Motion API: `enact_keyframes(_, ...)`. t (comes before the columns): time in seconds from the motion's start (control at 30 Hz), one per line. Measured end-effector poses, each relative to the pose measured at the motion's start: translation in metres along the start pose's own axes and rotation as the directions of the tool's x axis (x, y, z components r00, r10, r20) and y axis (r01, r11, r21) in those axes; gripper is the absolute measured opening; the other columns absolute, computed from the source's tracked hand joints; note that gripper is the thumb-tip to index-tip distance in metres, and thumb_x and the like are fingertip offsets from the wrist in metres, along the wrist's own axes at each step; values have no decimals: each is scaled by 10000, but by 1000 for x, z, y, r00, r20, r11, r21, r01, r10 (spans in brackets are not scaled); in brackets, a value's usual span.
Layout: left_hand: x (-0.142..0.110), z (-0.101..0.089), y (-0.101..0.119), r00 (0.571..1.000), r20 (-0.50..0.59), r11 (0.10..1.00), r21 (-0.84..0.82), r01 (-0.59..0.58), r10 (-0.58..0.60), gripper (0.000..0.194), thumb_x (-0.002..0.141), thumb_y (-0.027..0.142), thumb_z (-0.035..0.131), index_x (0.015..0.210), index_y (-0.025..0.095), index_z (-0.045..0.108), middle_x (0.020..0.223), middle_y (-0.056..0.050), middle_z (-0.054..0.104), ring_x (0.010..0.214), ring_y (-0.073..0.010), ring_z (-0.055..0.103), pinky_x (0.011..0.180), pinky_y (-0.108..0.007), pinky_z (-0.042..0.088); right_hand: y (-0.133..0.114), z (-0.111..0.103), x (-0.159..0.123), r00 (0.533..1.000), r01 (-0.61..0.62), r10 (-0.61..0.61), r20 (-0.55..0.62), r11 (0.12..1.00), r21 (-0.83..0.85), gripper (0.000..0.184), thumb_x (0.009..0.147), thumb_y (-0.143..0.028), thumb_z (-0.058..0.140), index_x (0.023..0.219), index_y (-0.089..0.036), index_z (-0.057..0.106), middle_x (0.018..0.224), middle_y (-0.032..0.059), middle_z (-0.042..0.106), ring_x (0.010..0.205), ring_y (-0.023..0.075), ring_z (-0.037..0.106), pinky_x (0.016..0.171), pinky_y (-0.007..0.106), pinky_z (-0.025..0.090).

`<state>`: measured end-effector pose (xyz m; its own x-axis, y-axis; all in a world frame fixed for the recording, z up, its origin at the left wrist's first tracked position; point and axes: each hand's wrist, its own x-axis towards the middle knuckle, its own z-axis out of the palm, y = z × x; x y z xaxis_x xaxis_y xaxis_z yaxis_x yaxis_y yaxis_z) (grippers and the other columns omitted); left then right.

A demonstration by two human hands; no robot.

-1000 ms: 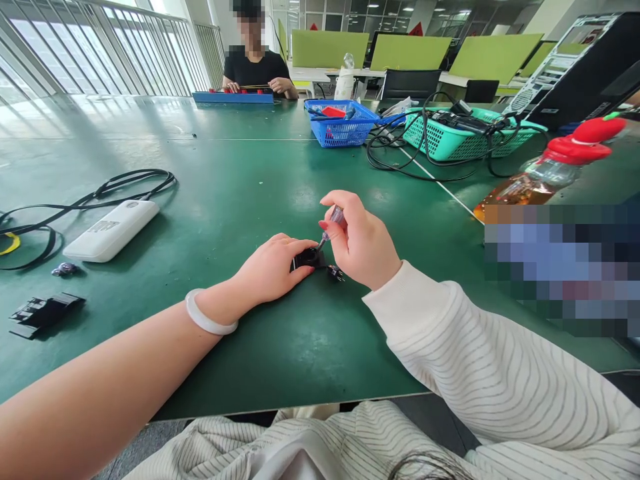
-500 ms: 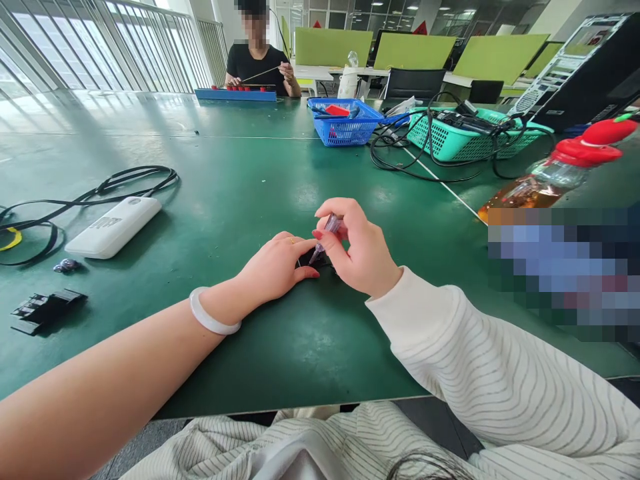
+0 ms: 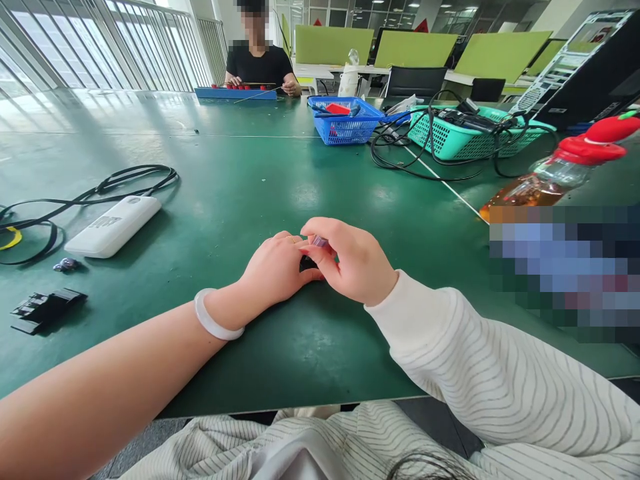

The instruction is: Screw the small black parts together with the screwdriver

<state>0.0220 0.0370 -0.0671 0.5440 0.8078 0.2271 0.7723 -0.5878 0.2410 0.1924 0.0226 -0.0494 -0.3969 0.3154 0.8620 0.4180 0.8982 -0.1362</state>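
Here's the green table, and you're working well in from its near edge, around the middle. Your right hand pinches a purplish tool handle between thumb and fingers; your left hand closes around a small dark part and is the nearer one, touching it. That part sits just left of your right-hand pinch and toward the near edge, its long axis hidden by fingers, as is the tool's lower end. Toward the left edge, the white power bank carries dark lettering, too blurred to read.
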Motion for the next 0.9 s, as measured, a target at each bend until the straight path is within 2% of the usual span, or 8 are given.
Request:
enact_keyframes(0.2, 0, -1, -1, 999, 20, 1000, 15, -27, 27, 231, 907, 405, 692, 966, 183, 705, 877, -72, 720, 1007, -312, 664, 938, -466, 543, 3, 0, -1, 972, -232, 234, -11, 968, 91, 142, 985, -177, 559, 1093, -258, 517, 808, -46, 598, 651, 95, 577, 635, 229, 533)
enact_keyframes(0.43, 0, -1, -2, 999, 13, 999, 3, -36, 36, 327, 916, 485, 690, 1080, 202, 711, 935, -75, 742, 947, -298, 669, 943, -482, 532, 4, 0, 1, 917, -387, 398, -8, 897, 213, 121, 977, -235, 595, 1051, -257, 502, 757, -66, 546, 562, 74, 514, 573, 223, 491)
enact_keyframes(0.5, 0, -2, -1, 999, 15, 999, 1, -32, 32, 321, 916, 481, 688, 1082, 208, 715, 923, -71, 743, 933, -300, 667, 924, -481, 534, 3, 0, 1, 922, -372, 386, -35, 906, 201, 115, 978, -245, 595, 1045, -260, 503, 754, -64, 550, 560, 77, 520, 567, 223, 489)
enact_keyframes(0.6, -1, -3, 0, 999, 16, 999, -10, -31, 32, 284, 924, 437, 673, 1086, 209, 719, 914, -67, 744, 951, -307, 663, 931, -482, 530, 1, -1, -1, 955, -261, 276, -108, 955, 139, 104, 977, -205, 562, 1043, -264, 509, 778, -53, 575, 604, 86, 554, 591, 223, 497)
enact_keyframes(0.7, -1, -3, 0, 999, 19, 999, -20, -26, 27, 270, 918, 413, 674, 1092, 212, 720, 935, -68, 749, 1004, -316, 661, 960, -483, 521, 1, -3, -2, 975, -186, 195, -104, 978, 90, 133, 972, -169, 529, 1062, -266, 517, 789, -47, 591, 628, 93, 574, 602, 229, 495)
enact_keyframes(0.8, 0, -4, 1, 999, 31, 1000, -14, -26, 27, 291, 923, 427, 669, 1107, 209, 721, 936, -73, 745, 987, -310, 658, 950, -476, 522, 3, -4, -2, 973, -216, 224, -62, 970, 114, 148, 963, -155, 540, 1067, -261, 527, 773, -55, 591, 636, 92, 590, 613, 224, 503)
enact_keyframes(0.9, 0, -7, 3, 998, 58, 1000, -8, -18, 18, 344, 928, 466, 667, 1158, 216, 723, 936, -73, 743, 958, -304, 655, 922, -466, 527, 5, -3, -2, 956, -259, 278, -89, 948, 183, 136, 969, -168, 562, 1067, -258, 535, 753, -66, 593, 623, 83, 591, 618, 215, 512)
